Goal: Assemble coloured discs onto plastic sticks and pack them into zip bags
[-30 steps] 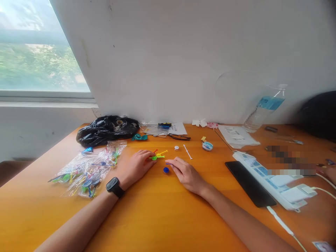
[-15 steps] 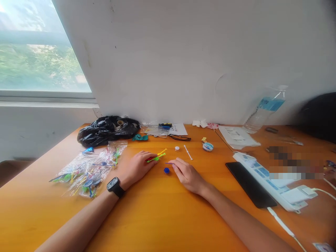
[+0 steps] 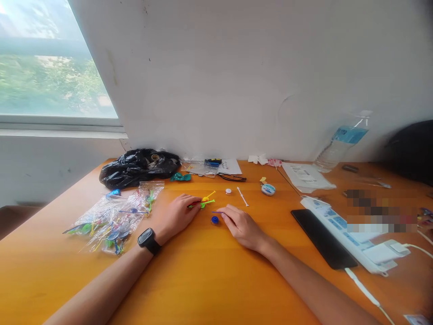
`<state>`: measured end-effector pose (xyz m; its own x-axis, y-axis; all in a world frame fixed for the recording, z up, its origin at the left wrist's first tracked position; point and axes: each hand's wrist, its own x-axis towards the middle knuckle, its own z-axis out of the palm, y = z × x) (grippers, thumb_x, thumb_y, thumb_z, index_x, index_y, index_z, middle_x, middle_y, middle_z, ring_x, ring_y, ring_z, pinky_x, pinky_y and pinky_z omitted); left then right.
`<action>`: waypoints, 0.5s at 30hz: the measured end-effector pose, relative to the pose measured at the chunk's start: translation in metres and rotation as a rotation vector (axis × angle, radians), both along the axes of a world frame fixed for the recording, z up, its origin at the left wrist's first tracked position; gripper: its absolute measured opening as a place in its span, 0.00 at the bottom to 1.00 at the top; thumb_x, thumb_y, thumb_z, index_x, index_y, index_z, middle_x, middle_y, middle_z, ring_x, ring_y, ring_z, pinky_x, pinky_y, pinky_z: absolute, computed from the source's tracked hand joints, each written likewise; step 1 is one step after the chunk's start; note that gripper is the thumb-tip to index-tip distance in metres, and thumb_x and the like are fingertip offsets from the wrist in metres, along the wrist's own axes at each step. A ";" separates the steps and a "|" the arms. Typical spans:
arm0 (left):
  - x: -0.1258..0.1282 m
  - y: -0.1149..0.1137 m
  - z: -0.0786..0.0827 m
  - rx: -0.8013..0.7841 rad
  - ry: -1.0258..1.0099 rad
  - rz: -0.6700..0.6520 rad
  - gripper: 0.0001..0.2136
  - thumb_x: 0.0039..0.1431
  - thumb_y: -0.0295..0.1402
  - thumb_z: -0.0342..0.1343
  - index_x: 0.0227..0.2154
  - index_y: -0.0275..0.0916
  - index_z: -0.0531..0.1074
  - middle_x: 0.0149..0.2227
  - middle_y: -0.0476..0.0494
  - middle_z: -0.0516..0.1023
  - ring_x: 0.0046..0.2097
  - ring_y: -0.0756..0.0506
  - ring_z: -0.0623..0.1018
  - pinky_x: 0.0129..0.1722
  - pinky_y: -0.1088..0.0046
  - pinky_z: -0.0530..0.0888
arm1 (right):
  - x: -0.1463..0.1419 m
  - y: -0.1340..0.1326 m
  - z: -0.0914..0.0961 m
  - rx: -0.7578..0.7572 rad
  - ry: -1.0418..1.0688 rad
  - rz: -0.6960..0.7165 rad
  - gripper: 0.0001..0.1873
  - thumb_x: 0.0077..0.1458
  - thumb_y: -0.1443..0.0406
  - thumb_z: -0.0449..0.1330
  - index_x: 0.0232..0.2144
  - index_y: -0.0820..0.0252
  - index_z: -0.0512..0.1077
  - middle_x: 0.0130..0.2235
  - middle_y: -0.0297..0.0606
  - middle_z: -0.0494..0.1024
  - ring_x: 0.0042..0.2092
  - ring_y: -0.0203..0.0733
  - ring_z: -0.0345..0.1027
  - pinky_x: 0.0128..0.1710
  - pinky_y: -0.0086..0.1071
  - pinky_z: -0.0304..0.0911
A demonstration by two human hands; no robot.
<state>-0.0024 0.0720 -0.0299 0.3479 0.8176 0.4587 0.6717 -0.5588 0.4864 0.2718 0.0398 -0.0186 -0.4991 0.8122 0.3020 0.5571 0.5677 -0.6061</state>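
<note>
My left hand (image 3: 178,214), with a black watch on the wrist, has its fingers closed at a small cluster of plastic pieces. A yellow piece (image 3: 205,199) and a green piece (image 3: 203,206) stick out past the fingertips, with a bit of red beside them; the fingers hide the rest. Opposite, my right hand (image 3: 244,226) pinches a thin blue plastic stick (image 3: 216,212) that points left. Just below its tip a round blue piece (image 3: 214,220) sits on the table. Farther back lie a round white piece (image 3: 228,192) and a white stick (image 3: 242,197) with widened ends.
Clear bags of coloured plastic parts (image 3: 118,225) lie left, before a black plastic bag (image 3: 138,169). Right are a black phone (image 3: 321,237), a white power strip (image 3: 348,234) with cables and a plastic bottle (image 3: 341,142). A round tin-like item (image 3: 268,189) stands behind my right hand.
The yellow and green pieces at my left fingertips have shifted slightly in angle. My right hand and the blue stick are almost where they were.
</note>
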 end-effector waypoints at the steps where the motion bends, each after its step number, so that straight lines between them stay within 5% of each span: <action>1: 0.001 -0.001 0.000 0.013 0.003 0.005 0.10 0.73 0.38 0.57 0.52 0.46 0.79 0.48 0.45 0.84 0.50 0.40 0.82 0.52 0.63 0.78 | 0.000 0.000 -0.001 0.003 0.001 -0.002 0.16 0.76 0.63 0.50 0.54 0.52 0.77 0.46 0.39 0.79 0.47 0.44 0.75 0.49 0.35 0.67; 8: 0.017 -0.008 0.011 0.120 0.153 -0.010 0.17 0.74 0.37 0.56 0.62 0.47 0.72 0.54 0.41 0.81 0.56 0.37 0.77 0.57 0.57 0.74 | -0.004 0.004 -0.003 0.011 -0.021 -0.013 0.15 0.76 0.63 0.50 0.51 0.54 0.77 0.45 0.39 0.79 0.46 0.44 0.75 0.49 0.35 0.67; 15: 0.028 -0.006 0.010 0.141 0.213 -0.036 0.15 0.76 0.32 0.49 0.58 0.47 0.75 0.50 0.42 0.83 0.55 0.38 0.76 0.55 0.59 0.72 | -0.007 0.006 -0.005 0.023 -0.064 -0.028 0.15 0.76 0.64 0.50 0.50 0.53 0.77 0.44 0.38 0.79 0.45 0.44 0.75 0.48 0.36 0.67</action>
<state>0.0251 0.0660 -0.0196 0.4770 0.7358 0.4807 0.7291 -0.6367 0.2511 0.2648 0.0460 -0.0232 -0.4956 0.8192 0.2887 0.6102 0.5649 -0.5555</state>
